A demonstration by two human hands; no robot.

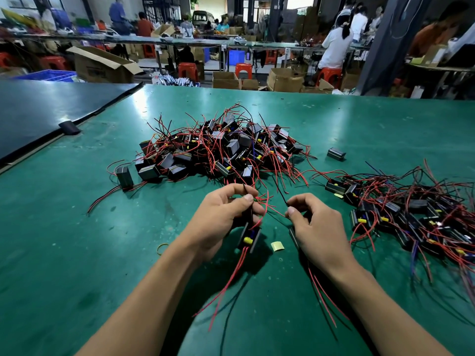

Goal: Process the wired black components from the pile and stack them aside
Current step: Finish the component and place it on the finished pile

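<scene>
A tangled pile of black components with red and black wires [218,147] lies in the middle of the green table [77,253]. A second heap of the same components [411,217] spreads at the right. My left hand [221,219] grips one black component [249,237], its yellow part facing me and its red wires hanging down. My right hand [313,227] holds another component [294,236], mostly hidden under the palm, and pinches a thin black wire between thumb and forefinger. Red wires cross between the two hands.
A single black block [336,153] lies apart at the right of the pile, another wired one [125,177] at its left. A yellow-green scrap [278,246] and a rubber band [162,248] lie near my hands. A dark board [38,111] covers the far left. People work at benches behind.
</scene>
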